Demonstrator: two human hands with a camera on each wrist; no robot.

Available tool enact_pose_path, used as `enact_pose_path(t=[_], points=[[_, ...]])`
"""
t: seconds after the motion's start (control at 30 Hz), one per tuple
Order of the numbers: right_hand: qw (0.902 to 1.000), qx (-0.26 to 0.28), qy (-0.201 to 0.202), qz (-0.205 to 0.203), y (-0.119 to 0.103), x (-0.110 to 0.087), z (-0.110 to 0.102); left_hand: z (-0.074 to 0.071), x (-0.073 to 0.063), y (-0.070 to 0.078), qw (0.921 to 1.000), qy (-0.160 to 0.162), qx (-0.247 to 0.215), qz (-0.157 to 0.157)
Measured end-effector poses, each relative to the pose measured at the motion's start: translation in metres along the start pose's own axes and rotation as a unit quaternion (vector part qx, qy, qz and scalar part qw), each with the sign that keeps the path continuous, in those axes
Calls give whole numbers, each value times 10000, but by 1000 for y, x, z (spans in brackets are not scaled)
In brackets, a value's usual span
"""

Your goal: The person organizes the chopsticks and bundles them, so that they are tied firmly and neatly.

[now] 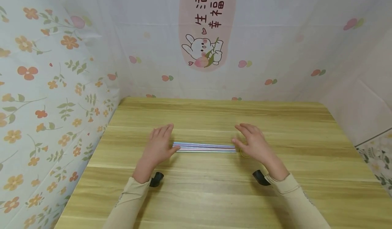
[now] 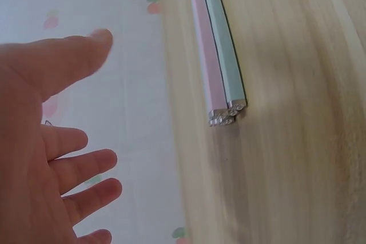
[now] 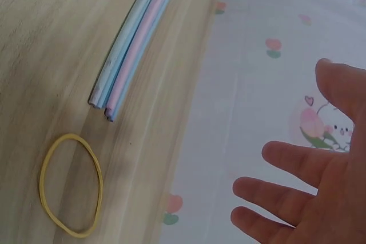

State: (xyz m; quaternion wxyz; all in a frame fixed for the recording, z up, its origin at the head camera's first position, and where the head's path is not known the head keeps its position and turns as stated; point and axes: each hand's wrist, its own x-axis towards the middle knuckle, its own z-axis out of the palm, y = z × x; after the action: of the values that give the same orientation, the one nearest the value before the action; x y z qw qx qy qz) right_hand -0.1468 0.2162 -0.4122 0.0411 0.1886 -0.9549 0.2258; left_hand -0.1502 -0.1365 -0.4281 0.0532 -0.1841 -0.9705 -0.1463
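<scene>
A bundle of pastel chopsticks (image 1: 205,147) lies sideways on the table between my two hands. In the left wrist view, pink and green chopsticks (image 2: 207,50) show square handles with silver ends. Their thinner round tips point right, and a yellow rubber band (image 3: 42,184) lies flat just beyond them. My left hand (image 1: 157,149) hovers by the handle ends, thumb and fingers spread, holding nothing. Near the tips and the rubber band is my right hand (image 1: 256,144), also with fingers extended and nothing held; it partly covers the band in the head view.
The wood-grain table (image 1: 196,195) extends around the bundle. A white printed cloth (image 1: 141,38) hangs behind its far edge, and a floral cloth (image 1: 55,113) hangs at the left. Black wrist pieces (image 1: 157,179) show beside the sleeves.
</scene>
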Motion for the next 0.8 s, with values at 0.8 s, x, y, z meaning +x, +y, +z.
enact_pose_path(t=[0.8], points=[[9991, 69, -261, -330, -10, 10, 36, 21, 7, 10, 9986, -404, -56, 337]])
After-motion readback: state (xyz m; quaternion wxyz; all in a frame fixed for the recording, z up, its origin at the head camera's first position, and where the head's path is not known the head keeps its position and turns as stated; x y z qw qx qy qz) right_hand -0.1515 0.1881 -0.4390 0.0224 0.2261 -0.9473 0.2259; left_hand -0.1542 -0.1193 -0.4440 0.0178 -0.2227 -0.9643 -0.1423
